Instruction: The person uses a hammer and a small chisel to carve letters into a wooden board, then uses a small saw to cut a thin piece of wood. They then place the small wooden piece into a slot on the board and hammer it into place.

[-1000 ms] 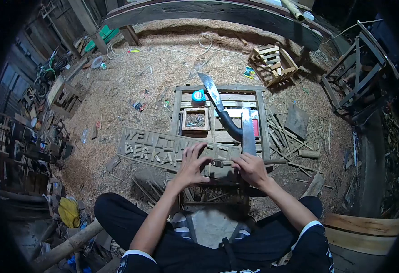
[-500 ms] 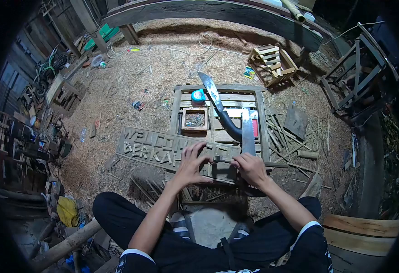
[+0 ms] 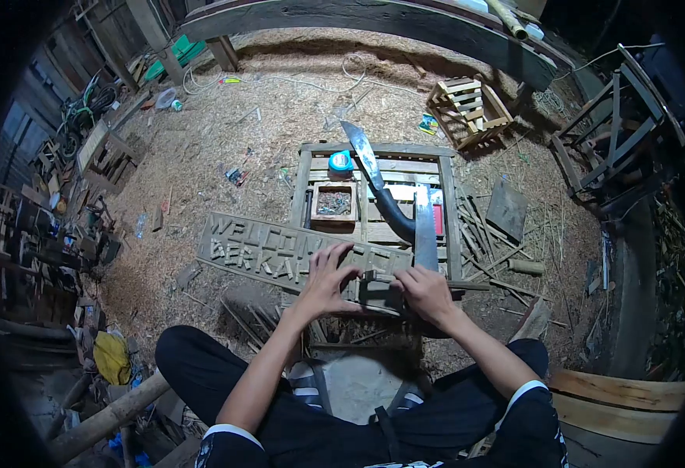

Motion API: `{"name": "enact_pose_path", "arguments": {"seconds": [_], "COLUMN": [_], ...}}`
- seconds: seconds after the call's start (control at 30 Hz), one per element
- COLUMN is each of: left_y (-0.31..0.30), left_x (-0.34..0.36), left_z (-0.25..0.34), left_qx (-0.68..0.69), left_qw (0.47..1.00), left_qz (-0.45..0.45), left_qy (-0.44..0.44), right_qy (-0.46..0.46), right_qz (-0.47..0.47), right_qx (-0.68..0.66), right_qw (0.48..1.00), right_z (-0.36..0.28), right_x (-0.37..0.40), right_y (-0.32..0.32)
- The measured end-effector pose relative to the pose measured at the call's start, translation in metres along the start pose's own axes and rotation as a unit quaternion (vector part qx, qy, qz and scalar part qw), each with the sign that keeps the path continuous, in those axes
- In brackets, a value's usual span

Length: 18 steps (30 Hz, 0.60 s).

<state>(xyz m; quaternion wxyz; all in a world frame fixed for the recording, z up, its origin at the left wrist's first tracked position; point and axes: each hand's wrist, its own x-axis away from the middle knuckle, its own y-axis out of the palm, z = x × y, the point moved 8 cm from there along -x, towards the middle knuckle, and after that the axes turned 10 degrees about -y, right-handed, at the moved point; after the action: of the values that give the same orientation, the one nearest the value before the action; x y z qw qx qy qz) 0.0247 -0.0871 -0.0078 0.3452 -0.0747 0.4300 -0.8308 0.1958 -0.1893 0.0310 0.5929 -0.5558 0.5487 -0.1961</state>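
Observation:
A long wooden sign board lies slanted across the near end of a slatted wooden stand, with raised letters reading "WELCOM" and "BERKA" before my hand covers the rest. My left hand rests over the board, fingers bent and thumb apart. In my right hand, closed, is a thin wooden stick running sideways over the board. The stick's left end is close to my left thumb. Just beyond my right hand, a handsaw blade points away from me.
On the slatted stand are a machete, a blue tape measure and a wooden box of nails. Cut sticks lie to the right. A slatted crate stands farther back on shavings-covered ground.
My right hand and the stick have shifted slightly left. My left hand stays at almost the same spot over the board.

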Motion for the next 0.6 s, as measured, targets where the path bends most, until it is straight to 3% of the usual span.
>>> {"name": "enact_pose_path", "arguments": {"seconds": [0.17, 0.2, 0.27, 0.4, 0.5, 0.6], "left_y": [0.006, 0.004, 0.002, 0.001, 0.002, -0.001], "left_x": [0.004, 0.002, 0.0, 0.002, 0.001, 0.001], "left_z": [-0.008, -0.005, 0.003, -0.002, -0.002, 0.0], "left_qx": [-0.02, -0.015, -0.015, -0.006, -0.018, -0.005], "left_qw": [1.0, 1.0, 1.0, 1.0, 1.0, 1.0], "left_qz": [-0.019, -0.014, -0.017, -0.003, -0.013, -0.01], "left_qy": [-0.002, 0.003, -0.002, -0.012, -0.007, -0.004], "right_qy": [0.036, 0.037, 0.062, 0.056, 0.076, 0.088], "right_qz": [0.084, 0.084, -0.006, 0.058, 0.008, 0.02], "right_qx": [-0.025, -0.023, 0.007, -0.012, 0.035, 0.022], "right_qw": [0.995, 0.996, 0.998, 0.997, 0.996, 0.996], "right_z": [-0.001, 0.0, 0.005, -0.004, -0.003, -0.006], "right_x": [-0.001, 0.001, 0.008, 0.004, 0.005, -0.001], "right_y": [-0.024, -0.021, 0.002, -0.018, -0.002, -0.007]}}
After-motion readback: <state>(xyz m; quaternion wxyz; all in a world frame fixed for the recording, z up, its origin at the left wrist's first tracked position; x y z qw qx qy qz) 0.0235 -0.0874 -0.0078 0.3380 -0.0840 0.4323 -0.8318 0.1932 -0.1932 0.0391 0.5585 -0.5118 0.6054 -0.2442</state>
